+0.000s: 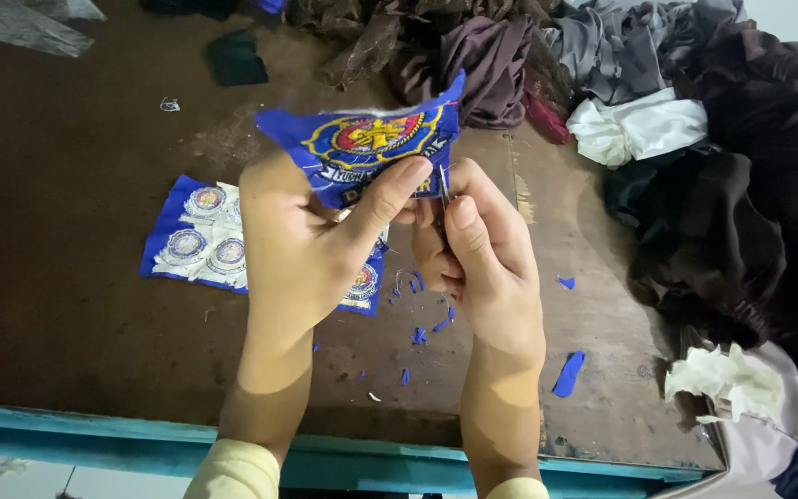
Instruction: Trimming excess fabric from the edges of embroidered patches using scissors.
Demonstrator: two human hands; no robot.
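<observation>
The left hand (pixel 302 245) pinches the blue patch (pixel 371 148) up high so it stays flat; the right hand (pixel 477 259) fingers squeeze small scissors (pixel 442 185) at its edge; blue scraps (pixel 568 373) lie on the desk (pixel 76 277).

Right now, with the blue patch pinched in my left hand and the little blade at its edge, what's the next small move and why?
Probably a short snip along the blue border beside the emblem. The left hand pinches the embroidered patch taut, the right hand has a thin metal tool at its right edge, and blue scraps on the table suggest earlier trimming.
</observation>
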